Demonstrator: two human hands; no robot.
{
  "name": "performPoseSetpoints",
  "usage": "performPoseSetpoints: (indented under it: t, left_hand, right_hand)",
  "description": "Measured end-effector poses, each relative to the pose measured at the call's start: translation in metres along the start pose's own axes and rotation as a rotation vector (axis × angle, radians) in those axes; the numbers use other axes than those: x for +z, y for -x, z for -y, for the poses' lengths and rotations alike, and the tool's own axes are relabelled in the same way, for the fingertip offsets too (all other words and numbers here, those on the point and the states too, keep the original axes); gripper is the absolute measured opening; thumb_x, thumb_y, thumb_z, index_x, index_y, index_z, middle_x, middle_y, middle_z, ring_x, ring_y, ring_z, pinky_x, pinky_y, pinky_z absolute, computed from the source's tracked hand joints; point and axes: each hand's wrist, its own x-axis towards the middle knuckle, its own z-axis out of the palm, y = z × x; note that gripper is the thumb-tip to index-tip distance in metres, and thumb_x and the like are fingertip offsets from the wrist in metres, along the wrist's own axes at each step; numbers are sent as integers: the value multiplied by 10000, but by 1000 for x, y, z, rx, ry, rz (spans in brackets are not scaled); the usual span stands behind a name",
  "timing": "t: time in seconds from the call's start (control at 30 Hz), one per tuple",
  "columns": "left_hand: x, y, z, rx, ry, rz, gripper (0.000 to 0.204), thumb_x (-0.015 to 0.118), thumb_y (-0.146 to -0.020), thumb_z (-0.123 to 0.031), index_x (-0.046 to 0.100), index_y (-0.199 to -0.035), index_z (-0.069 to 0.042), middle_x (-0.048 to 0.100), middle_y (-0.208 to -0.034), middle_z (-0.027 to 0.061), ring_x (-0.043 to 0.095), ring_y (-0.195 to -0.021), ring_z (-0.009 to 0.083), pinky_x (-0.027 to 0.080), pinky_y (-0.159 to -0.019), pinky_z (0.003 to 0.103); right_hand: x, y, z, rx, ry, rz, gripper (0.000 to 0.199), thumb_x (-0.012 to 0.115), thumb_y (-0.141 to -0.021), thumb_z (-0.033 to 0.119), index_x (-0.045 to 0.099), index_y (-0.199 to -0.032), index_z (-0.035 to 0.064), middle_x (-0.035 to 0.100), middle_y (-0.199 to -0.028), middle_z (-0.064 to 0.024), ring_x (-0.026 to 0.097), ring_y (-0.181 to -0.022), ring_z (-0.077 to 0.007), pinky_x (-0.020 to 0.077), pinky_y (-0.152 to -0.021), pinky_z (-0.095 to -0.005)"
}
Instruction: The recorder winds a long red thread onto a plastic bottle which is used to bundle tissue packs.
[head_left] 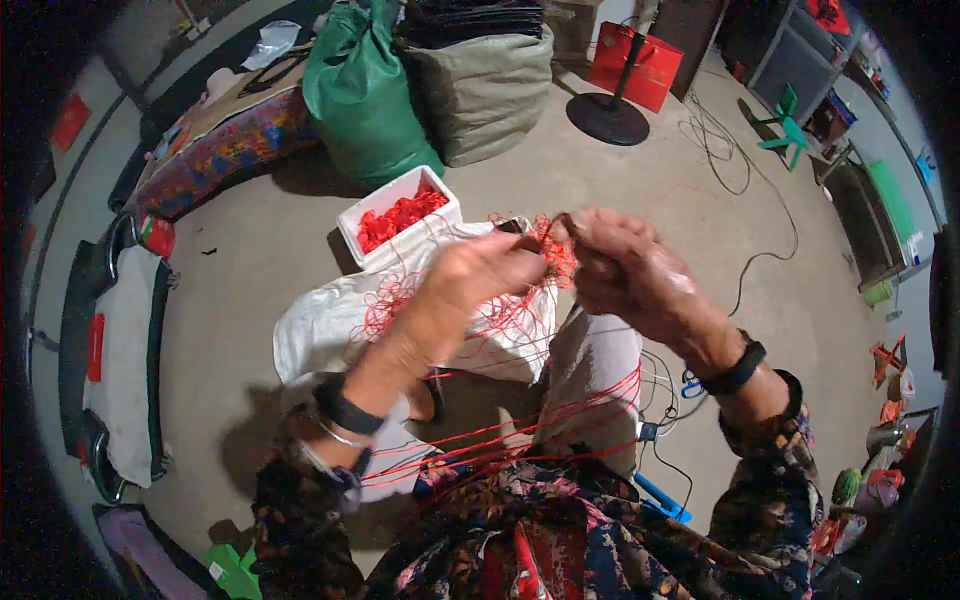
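Observation:
My left hand (478,275), blurred by motion, has its fingers drawn together beside my right hand. My right hand (628,262) is closed in a pinch, thumb against forefinger. A small dark brown strip shows between the two hands; what exactly each holds is too small and blurred to tell. Several red cords (480,455) stretch across my lap and knees. Below and beyond my hands, tangled red cord (385,305) lies on a white sack (315,325). A bunch of orange-red cord (556,262) shows partly behind my fingers.
A white foam box (352,222) holding red pieces (400,218) stands beyond the sack. Behind it are a green sack (365,95) and a beige sack (485,100). A round black stand base (607,120), a red bag (640,65) and dark cables (765,255) lie to the right.

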Motion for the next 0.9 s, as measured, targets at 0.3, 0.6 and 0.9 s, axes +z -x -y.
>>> performPoseSetpoints:
  t: [0.3, 0.6, 0.9]
  left_hand:
    - [35, 20, 19, 371, -266, -360, 447, 678, -781, -260, 527, -1109, 3, 608, -943, 86, 574, -866, 152, 454, -792, 292]
    - [47, 33, -2, 179, 80, -204, 323, 648, -825, -190, 568, -1067, 7, 622, -968, 69, 576, -882, 132, 455, -808, 285]
    - [41, 30, 10, 107, 444, -52, 307, 602, -849, -165, 546, -1103, -2, 579, -1045, 36, 535, -966, 136, 413, -875, 290]
  right_hand:
    - [45, -16, 8, -171, -263, -1, 239, 476, -948, 276, 534, -985, 47, 267, -559, 76, 227, -428, -34, 197, -412, -205]
    - [37, -26, 5, -131, -345, -38, 148, 565, -869, 219, 567, -924, 82, 384, -581, 51, 322, -458, -70, 261, -422, -227]
    - [56, -29, 6, -69, -357, 19, 163, 511, -905, 239, 570, -903, 86, 380, -582, 64, 341, -457, -57, 274, -402, -227]
